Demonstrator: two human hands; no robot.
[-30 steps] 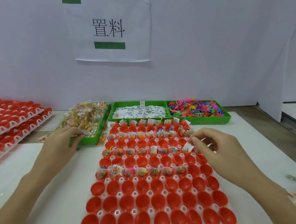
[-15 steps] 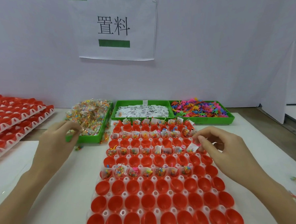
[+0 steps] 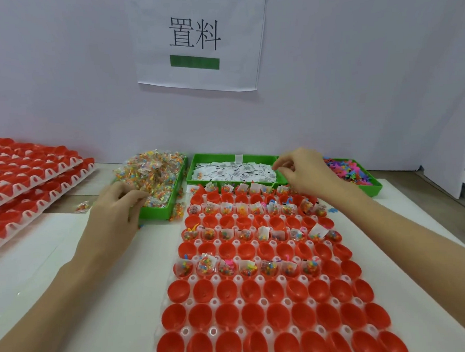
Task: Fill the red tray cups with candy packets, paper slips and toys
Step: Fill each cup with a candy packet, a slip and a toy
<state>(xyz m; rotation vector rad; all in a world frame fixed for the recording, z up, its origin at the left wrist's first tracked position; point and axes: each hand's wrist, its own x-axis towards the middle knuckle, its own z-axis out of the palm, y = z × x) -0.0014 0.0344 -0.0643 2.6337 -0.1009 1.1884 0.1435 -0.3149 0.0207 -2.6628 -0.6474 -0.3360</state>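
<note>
Candy packets point(image 3: 151, 172) are gripped by the left hand point(image 3: 117, 206) in their green bin point(image 3: 158, 213); paper slips point(image 3: 234, 173) are pinched by the right hand point(image 3: 304, 172).

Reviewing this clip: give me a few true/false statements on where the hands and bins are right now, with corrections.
1. The right hand reaches over the bin of paper slips. True.
2. The left hand is over the toy bin. False: it is at the candy packet bin.
3. The three nearest rows of the red tray hold no items. True.
4. The toy bin sits left of the candy bin. False: it is farthest right.
</note>
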